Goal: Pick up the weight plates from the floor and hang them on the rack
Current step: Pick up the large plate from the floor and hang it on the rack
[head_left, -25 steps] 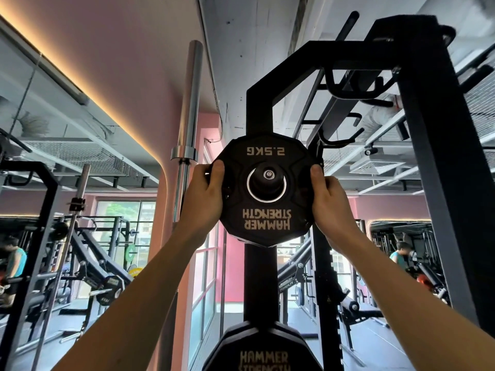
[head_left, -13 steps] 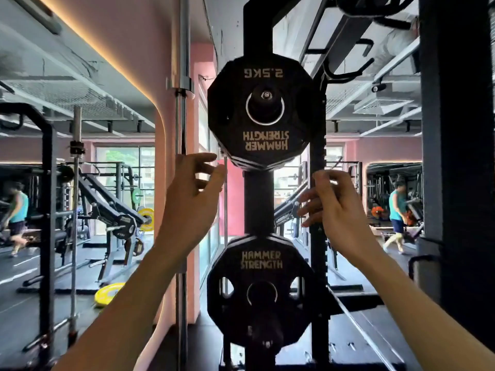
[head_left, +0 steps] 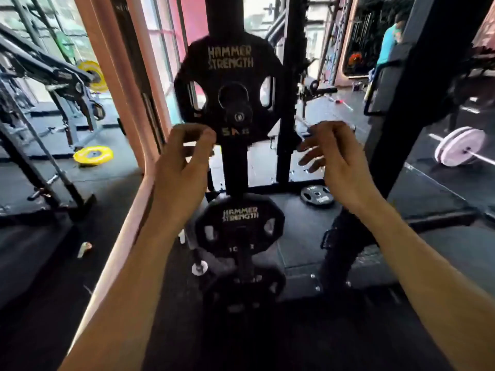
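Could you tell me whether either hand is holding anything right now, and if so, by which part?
Nothing is held. The left hand and the right hand hang loosely curled in front of the rack, gripping no plate.

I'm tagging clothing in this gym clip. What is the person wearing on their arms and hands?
Nothing shows on either: the left hand and right hand are bare, with no gloves, rings, watch or wrist straps. Both forearms are uncovered to the frame's bottom edge; no sleeve is in view.

— What holds the weights?
— A black upright rack (head_left: 235, 167), three black plates hung on its pegs, one above another.
— And the floor?
— Dark rubber floor (head_left: 302, 218); a small black plate (head_left: 317, 196) and a yellow plate (head_left: 93, 155) lie flat.
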A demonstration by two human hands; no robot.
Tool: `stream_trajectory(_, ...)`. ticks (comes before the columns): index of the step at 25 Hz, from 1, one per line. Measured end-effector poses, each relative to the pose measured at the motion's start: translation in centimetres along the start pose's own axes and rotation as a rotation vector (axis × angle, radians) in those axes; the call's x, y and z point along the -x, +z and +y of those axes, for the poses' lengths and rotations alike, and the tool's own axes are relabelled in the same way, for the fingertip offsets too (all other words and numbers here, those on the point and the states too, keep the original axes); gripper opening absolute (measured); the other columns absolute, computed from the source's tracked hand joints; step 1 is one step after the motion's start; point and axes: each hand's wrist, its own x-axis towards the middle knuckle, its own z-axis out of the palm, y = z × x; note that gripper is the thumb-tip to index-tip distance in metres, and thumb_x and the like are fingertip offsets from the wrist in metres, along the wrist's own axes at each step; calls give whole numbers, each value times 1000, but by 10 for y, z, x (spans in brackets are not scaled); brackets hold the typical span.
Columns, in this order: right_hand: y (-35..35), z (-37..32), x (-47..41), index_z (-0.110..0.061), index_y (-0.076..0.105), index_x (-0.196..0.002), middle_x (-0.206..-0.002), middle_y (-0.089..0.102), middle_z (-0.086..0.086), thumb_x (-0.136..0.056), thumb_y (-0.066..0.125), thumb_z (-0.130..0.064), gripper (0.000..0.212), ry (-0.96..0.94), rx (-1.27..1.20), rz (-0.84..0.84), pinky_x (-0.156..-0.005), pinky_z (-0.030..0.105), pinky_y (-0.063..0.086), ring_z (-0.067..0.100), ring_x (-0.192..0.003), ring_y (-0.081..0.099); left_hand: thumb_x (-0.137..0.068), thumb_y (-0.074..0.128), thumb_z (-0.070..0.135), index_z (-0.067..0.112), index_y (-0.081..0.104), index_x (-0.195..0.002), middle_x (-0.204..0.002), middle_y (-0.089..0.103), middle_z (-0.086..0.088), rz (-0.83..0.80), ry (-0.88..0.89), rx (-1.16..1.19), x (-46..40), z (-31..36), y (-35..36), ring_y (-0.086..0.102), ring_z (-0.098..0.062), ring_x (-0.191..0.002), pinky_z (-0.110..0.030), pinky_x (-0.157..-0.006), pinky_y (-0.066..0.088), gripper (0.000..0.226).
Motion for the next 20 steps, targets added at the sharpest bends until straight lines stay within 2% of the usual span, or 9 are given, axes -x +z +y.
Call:
stream_trajectory(3,-19,26,47,-23,55,-97,-84,67,-1,-104,40,-37,22,115,26,57,-63,35,48,16,-69,63,-92,54,42,39,59,-86,-91,67,16,-96,-99,-29,44,-27,16,66,-14,-92,-32,-82,48,8)
stream_trajectory(6,-47,58,106,-21,56,-99,-85,67,-1,-104,39,-39,25,280,65,125,-62,33,48,13,-69,64,-98,53,35,32,59,-92,-96,68,9,-207,-247,-42,101,-58,39,66,-9,-90,-27,-75,50,8)
stream_trajectory(12,-115,92,226,-22,55,-97,-85,68,-1,-105,35,-41,29,498,101,289,-62,32,50,19,-72,64,-100,50,31,29,59,-98,-100,66,7,-366,-461,-51,218,-86,93,67,-8,-90,-30,-78,53,10)
stream_trajectory(17,-223,106,345,-24,57,-96,-89,68,2,-103,37,-45,30,714,146,403,-61,25,49,13,-72,65,-100,49,33,31,57,-95,-99,65,7,-587,-522,-92,315,-68,182,65,-6,-87,-32,-78,53,10)
stream_trajectory(20,-289,119,414,-23,56,-94,-87,67,2,-101,39,-50,32,857,154,447,-62,25,46,12,-71,63,-101,49,32,32,56,-93,-97,63,5,-753,-603,-143,382,-68,241,64,-9,-86,-35,-79,52,10)
